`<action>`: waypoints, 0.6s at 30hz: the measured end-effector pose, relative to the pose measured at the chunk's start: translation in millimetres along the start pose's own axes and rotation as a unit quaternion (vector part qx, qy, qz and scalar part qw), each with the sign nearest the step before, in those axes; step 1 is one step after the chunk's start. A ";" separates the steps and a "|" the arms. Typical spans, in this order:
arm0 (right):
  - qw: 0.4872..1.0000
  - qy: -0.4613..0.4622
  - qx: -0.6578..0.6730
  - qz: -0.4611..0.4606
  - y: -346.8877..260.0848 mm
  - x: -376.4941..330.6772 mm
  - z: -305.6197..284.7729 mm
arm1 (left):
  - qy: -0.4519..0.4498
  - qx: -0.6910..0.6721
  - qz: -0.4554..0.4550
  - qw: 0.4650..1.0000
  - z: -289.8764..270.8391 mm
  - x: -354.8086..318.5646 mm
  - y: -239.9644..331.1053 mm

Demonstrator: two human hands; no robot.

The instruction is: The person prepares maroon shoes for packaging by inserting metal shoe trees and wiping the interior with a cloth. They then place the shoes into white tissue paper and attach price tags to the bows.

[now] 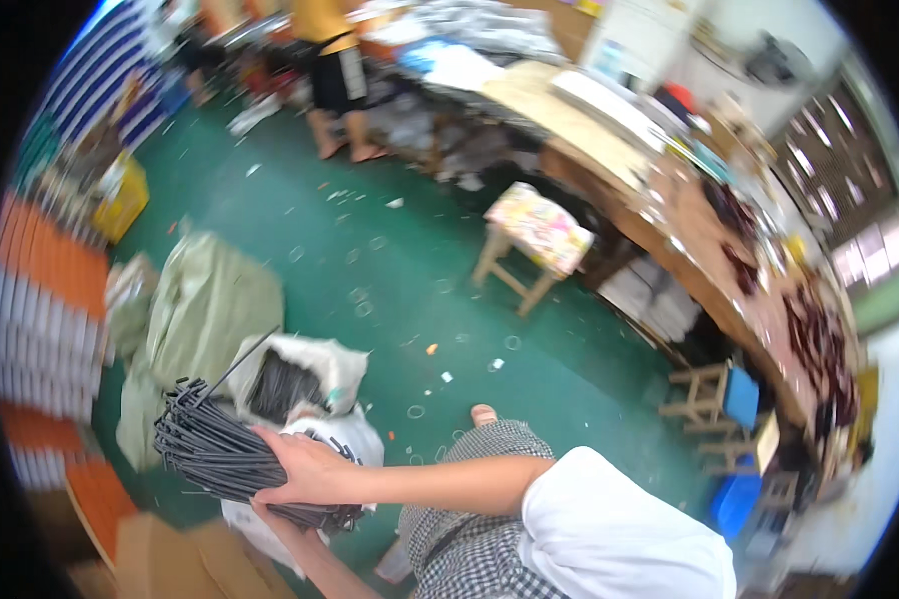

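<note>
A thick bundle of dark grey, thin strips or tubes (215, 444) is held out at the lower left, its ends fanning toward the left. One strip sticks up out of the bundle at an angle. My right hand (315, 469) grips the bundle from above, fingers and thumb closed around its right part. My left hand (282, 521) holds it from below, with its fingers mostly hidden by the strips. Just beyond the bundle stands an open white sack (335, 361) with more dark material (283, 387) inside.
Pale green sacks (215, 295) stand behind the white one. Orange and grey stacks (45, 270) line the left; cardboard boxes (185, 559) are nearest. Wooden stools (534, 235) stand by a long workbench (669, 235) on the right. Another person (330, 70) stands at the far side. Scraps litter the green floor (420, 309).
</note>
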State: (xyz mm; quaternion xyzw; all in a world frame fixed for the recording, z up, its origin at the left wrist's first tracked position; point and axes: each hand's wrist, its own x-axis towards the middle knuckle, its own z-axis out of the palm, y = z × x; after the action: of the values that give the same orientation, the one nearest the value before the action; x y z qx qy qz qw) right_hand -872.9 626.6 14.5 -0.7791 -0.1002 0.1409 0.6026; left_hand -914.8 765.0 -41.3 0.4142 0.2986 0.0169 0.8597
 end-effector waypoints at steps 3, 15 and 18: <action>0.989 0.143 0.022 -0.018 16.0 -58.1 -90.0 | -0.102 0.090 -0.046 0.990 95.0 -30.6 -50.0; 0.848 0.514 -0.101 0.081 109.4 -327.8 -445.6 | -0.460 0.198 -0.224 0.836 403.0 -187.6 -366.9; 0.834 0.535 -0.066 0.120 123.5 -373.5 -520.9 | -0.560 0.167 -0.279 0.762 468.9 -211.8 -439.1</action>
State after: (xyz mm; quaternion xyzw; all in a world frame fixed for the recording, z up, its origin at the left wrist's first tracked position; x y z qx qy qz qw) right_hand -1048.4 -0.8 53.8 -0.7766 0.3233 -0.2332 0.4878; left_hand -937.3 89.1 -28.3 0.3850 -0.1358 -0.5086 0.7581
